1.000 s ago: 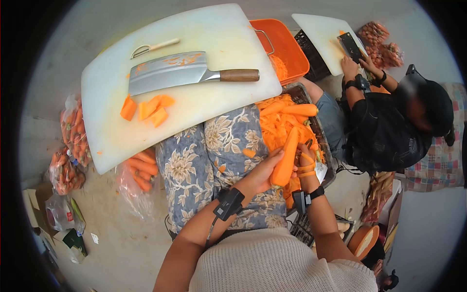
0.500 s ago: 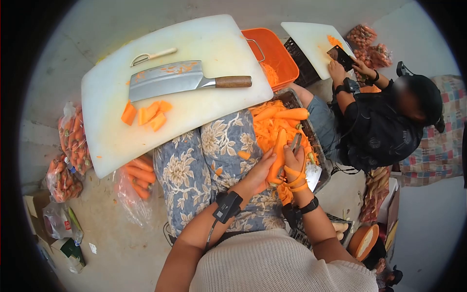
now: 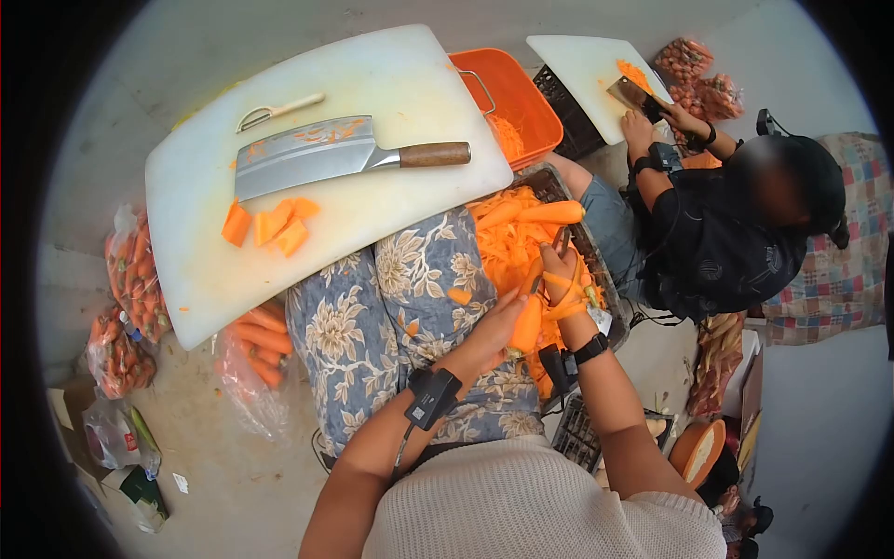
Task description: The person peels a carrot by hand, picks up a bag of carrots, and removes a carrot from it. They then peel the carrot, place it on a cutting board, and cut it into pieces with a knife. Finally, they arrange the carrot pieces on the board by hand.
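My left hand (image 3: 494, 328) grips the lower end of a peeled carrot (image 3: 527, 317) over a dark tray of carrots and peelings (image 3: 610, 279). My right hand (image 3: 562, 270) holds a peeler (image 3: 559, 244) against the carrot's upper end, with strips of peel hanging over the fingers. A large white cutting board (image 3: 372, 214) rests on my lap. On it lie a cleaver (image 3: 317, 154) with a wooden handle, a few carrot chunks (image 3: 268, 224) and a second peeler (image 3: 277, 109).
An orange basket (image 3: 512, 93) with shredded carrot stands past the board. A person in black (image 3: 736, 233) cuts carrot on another white board (image 3: 582, 70) at the right. Bags of carrots (image 3: 130, 279) lie on the floor at the left.
My right hand has slid the peeler up along the carrot, away from me. The carrot has tilted lower, with less of it showing above my left hand.
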Available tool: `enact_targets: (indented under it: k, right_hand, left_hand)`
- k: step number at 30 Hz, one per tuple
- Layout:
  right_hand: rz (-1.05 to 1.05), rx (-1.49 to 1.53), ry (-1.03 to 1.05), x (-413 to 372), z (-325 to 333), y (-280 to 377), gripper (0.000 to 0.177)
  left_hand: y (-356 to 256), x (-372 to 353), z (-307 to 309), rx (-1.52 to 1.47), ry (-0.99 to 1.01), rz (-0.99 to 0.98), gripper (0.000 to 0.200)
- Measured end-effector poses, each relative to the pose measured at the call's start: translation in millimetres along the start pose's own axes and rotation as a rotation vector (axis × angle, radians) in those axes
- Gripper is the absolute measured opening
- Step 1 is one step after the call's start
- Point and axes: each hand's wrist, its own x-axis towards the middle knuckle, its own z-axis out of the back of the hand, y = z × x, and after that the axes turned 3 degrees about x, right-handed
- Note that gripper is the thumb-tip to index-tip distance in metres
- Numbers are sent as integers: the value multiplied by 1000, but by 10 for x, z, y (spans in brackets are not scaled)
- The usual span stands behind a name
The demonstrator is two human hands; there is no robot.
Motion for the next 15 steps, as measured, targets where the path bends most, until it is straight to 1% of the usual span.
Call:
enact_targets:
  k: [1, 2, 3, 7, 9, 11, 12, 13, 14, 15]
  right_hand:
    - [-30, 5, 51, 55, -12, -34, 22]
    - [-25, -27, -43, 104, -60, -79, 24]
    - [-26, -24, -39, 148, -65, -76, 24]
    - [-44, -13, -14, 220, -47, -88, 26]
    - [-33, -7, -16, 249, -21, -93, 26]
    - [-193, 64, 66, 295, 60, -95, 23]
    - [-195, 66, 64, 285, 61, -80, 23]
    - [-263, 77, 80, 275, 72, -61, 24]
    - [-331, 86, 96, 262, 84, -41, 26]
    - [-331, 87, 95, 245, 92, -24, 26]
  left_hand:
    - [-1, 1, 5, 2, -4, 0, 51]
    - [-9, 11, 7, 7, -19, 22, 50]
    - [-15, 19, 8, 11, -34, 47, 50]
    - [-16, 25, 9, 5, -29, 38, 49]
    - [-33, 9, 17, 20, -21, 72, 56]
    - [-14, 33, 29, 28, -20, 74, 55]
    - [-24, 31, 17, 33, -14, 75, 53]
    - [-31, 24, 3, 34, -15, 77, 53]
    - [-39, 10, -13, 35, -17, 82, 49]
    - [-54, -1, -29, 35, -18, 86, 45]
